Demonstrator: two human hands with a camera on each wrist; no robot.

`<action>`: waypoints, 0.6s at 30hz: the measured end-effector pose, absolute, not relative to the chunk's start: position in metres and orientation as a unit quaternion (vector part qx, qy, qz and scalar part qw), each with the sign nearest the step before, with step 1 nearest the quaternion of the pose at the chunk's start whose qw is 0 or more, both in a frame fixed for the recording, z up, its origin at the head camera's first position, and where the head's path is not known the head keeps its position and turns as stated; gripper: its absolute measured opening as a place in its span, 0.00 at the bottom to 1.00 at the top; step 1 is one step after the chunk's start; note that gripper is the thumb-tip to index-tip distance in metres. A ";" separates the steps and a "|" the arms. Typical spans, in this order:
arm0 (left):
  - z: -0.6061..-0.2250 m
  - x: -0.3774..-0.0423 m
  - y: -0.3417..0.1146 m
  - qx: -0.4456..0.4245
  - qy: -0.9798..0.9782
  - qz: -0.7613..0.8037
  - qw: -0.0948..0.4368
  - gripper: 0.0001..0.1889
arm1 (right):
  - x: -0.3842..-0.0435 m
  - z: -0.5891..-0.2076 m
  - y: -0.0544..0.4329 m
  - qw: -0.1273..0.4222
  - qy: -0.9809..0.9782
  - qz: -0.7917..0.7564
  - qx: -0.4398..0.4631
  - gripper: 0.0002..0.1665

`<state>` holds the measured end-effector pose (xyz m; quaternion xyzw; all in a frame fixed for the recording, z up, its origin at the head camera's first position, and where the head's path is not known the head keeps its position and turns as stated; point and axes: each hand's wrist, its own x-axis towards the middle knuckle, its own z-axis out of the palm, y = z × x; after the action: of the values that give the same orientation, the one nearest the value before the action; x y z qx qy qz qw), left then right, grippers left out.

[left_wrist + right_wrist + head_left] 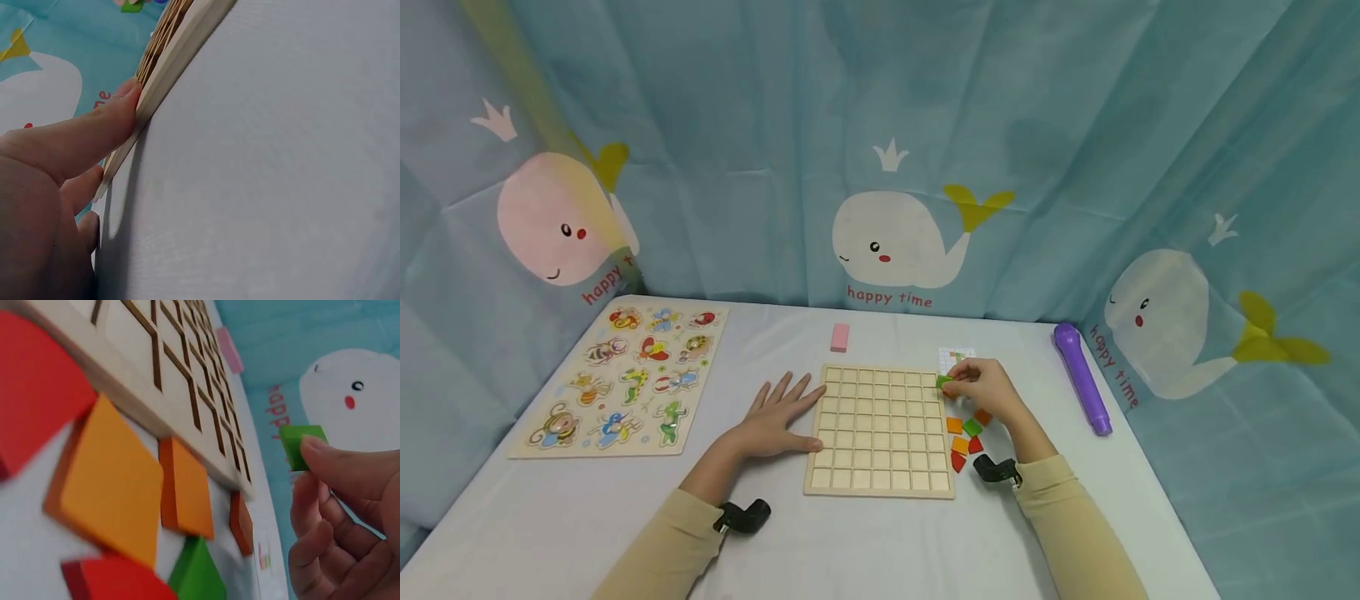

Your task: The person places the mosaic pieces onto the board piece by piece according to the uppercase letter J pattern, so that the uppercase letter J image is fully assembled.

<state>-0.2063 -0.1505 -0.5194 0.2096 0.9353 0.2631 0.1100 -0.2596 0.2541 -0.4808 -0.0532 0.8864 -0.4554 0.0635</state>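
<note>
A wooden grid board (880, 493) with bare square cells lies in the middle of the table. My left hand (775, 423) has its fingers spread; thumb and fingertips touch the board's left edge, as the left wrist view also shows. Between thumb and fingertips, my right hand (988, 390) pinches a green square tile (294, 449), held above the board's upper right corner. Loose tiles lie along the board's right side: orange squares (954, 425), a green one (972, 427) and red pieces (958, 462) with a curved edge. The right hand partly hides others.
A small printed card (950, 358) with coloured squares lies behind my right hand. Behind the board is a pink block (840, 337). An insect picture puzzle (580, 454) lies far left, a purple stick-shaped object (1082, 379) at right. A whale-print curtain (737, 233) hangs behind the table.
</note>
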 end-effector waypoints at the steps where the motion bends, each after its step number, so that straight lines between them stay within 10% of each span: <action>1: -0.519 -0.206 -0.151 0.209 0.936 0.261 0.110 0.53 | -0.260 -0.482 0.251 0.063 0.882 -0.464 -0.054 0.11; 18: -0.522 -0.206 -0.148 0.207 0.942 0.249 0.093 0.55 | -0.271 -0.482 0.182 0.085 0.880 -0.451 -0.124 0.08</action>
<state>-0.2057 -0.1478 -0.5218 0.2068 0.9416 0.2488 0.0932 -0.2707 0.1819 -0.4817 -0.1244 0.8795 -0.4515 0.0848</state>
